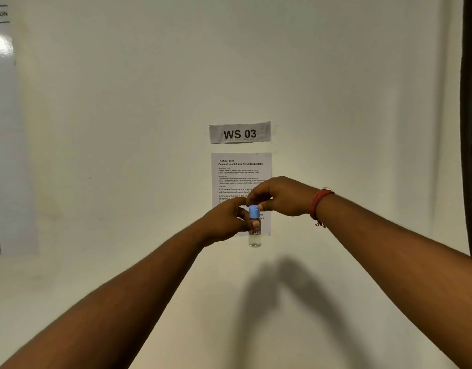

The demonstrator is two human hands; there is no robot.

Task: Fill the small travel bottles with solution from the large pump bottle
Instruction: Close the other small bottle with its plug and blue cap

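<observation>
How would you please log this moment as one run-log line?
left hand: grips small bottle upright, in the air | right hand: pinches blue cap | cap: on bottle | pump bottle: not in view

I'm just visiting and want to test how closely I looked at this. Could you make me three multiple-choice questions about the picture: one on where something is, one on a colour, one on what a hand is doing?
1. Where is the small travel bottle?
A. Held up in the air in front of the wall
B. Lying on a shelf
C. Inside a box

2. What colour is the bottle cap?
A. Red
B. Blue
C. Black

3. What is the right hand doing?
A. Hanging idle
B. Pressing flat on the wall
C. Pinching the cap

Answers: 1 A, the left hand grips its body, before the task sheet. 2 B, the cap is light blue. 3 C, fingertips close on the cap from above.
</observation>
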